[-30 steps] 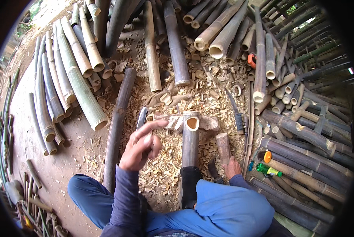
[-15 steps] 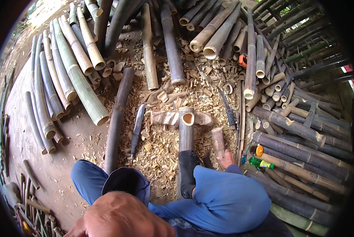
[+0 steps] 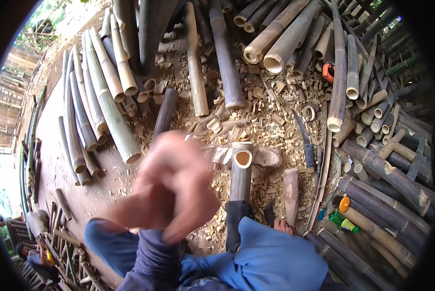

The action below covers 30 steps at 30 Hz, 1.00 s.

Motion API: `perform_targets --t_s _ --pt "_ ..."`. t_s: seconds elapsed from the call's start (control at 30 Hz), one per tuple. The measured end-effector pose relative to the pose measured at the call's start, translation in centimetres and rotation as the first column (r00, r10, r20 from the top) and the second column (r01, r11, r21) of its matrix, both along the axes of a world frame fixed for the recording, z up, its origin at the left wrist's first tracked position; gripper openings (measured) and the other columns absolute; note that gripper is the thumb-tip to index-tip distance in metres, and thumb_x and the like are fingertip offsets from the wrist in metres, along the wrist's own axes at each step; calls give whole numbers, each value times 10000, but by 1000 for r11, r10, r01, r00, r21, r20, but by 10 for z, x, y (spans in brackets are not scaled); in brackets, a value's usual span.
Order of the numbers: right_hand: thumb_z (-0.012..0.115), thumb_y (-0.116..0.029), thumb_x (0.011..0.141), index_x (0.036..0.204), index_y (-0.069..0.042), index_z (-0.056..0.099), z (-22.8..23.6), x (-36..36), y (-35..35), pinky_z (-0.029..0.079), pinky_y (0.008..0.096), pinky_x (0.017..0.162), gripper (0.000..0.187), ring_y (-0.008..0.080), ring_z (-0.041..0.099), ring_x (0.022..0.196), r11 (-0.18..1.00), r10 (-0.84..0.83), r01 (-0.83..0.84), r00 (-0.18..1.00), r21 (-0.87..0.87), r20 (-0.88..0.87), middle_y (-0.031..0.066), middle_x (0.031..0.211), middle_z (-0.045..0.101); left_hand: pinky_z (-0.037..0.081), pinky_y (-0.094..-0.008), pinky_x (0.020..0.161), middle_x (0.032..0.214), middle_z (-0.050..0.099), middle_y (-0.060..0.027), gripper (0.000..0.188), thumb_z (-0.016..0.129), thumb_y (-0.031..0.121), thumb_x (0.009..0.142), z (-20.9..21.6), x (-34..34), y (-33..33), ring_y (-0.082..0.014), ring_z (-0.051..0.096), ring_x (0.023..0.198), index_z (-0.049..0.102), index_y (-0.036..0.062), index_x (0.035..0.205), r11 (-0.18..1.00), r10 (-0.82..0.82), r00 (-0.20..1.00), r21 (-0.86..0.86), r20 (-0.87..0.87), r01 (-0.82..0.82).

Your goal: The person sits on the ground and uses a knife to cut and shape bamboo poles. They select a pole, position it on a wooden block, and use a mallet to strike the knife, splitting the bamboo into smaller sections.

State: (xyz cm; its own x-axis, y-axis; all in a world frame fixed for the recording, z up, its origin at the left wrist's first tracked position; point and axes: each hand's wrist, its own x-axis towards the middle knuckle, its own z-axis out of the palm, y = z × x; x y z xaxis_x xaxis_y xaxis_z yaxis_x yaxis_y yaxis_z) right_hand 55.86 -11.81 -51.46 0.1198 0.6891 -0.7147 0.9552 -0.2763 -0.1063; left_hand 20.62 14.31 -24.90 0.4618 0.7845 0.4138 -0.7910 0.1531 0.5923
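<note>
Blurred left hand (image 3: 171, 189), centre frame, grip can't be told; bamboo section (image 3: 240, 175) could be missed w/ knife (image 3: 305, 143) lying apart.

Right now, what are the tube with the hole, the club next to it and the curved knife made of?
The tube looks like raw bamboo: hollow, pale cut end, dull brownish skin. The club seems plain unpainted wood, solid and reddish-brown. The knife has a dark curved blade, probably metal, though it is too small to be sure; its darker handle could be wood or wrapped.
</note>
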Motion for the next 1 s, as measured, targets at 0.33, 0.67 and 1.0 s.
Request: perform_targets --t_s 0.33,0.67,1.0 --pt "724 -284 840 1324 -23 530 -31 0 68 528 478 951 583 373 646 1105 931 -51 181 925 316 -377 245 1221 605 459 -393 978 1397 552 -174 655 706 213 859 -85 142 -32 -306 501 1333 513 171 1484 645 481 340 589 -808 487" --pt "648 -234 910 1311 -25 563 4 -44 207 550 421 957 460 309 640 1090 960 49 78 899 270 -434 195 1195 620 552 -435 968 1368 569 -154 922 860 212 679 -178 181 23 -309 649 1155 483 255 1520 549 262 -38 117 -964 828" --pt "575 -202 980 1287 -35 589 87 -26 323 577 362 945 350 238 632 1065 665 747 -742 663 82 -53 142 1168 627 572 -473 984 1376 535 -218 827 765 0 665 -179 145 49 -432 642 1130 565 198 1442 920 344 468 393 -814 7"
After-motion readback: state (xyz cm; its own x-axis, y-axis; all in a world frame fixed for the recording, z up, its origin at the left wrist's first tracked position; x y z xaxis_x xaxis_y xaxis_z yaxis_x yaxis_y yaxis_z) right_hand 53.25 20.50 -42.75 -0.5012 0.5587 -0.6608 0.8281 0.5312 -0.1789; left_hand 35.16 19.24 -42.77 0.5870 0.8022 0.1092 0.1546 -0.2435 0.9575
